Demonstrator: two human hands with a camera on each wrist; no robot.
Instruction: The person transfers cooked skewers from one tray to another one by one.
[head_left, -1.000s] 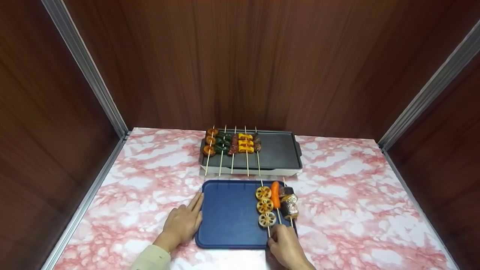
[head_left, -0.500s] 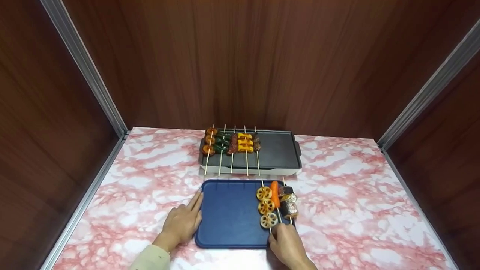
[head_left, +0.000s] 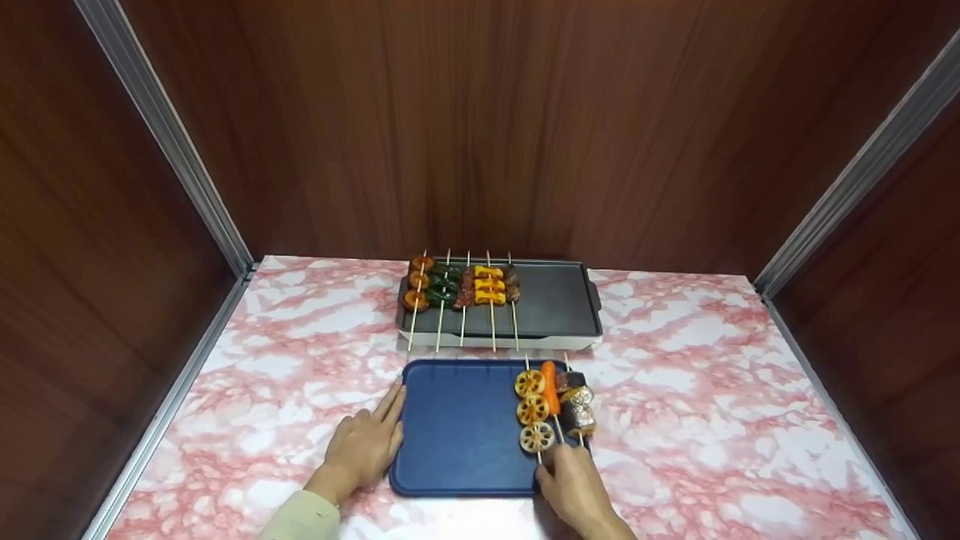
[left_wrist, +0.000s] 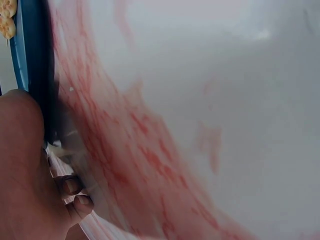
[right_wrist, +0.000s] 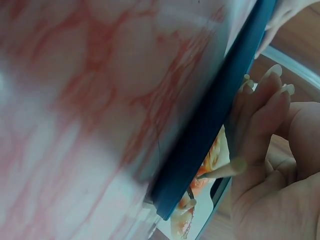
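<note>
Down at the lower middle of the frame, the right hand [head_left: 576, 487] has thumb and fingers pinched at the bottom of a lotus-root skewer [head_left: 533, 410], three holed slices running up one stick, its top tip poking past the far edge of the blue tray [head_left: 465, 435]. Whether those slices lie flat on the tray or sit just above it, I cannot tell. Right beside it, an orange sausage-shaped skewer [head_left: 550, 390] leans along, its stick running down toward that same hand, and next comes a dark-and-silvery chunky skewer [head_left: 579, 409] at the tray's right edge. Over to the lower left, the left hand [head_left: 364, 446] lies with fingers stretched along the tray's left side, touching the rim and gripping nothing, a pale sleeve [head_left: 304, 517] behind it. Up at the centre sits the dark griddle [head_left: 559, 300], five skewers lined up on its left part: round orange-brown slices [head_left: 418, 279] on the outside, then green pieces [head_left: 444, 285], reddish meat [head_left: 465, 289], yellow pieces [head_left: 490, 286] and brown meat [head_left: 512, 285], sticks jutting toward the tray. Pink-and-white marbled tabletop [head_left: 690, 382] all around, dark wood panelling [head_left: 480, 127] across the top.
</note>
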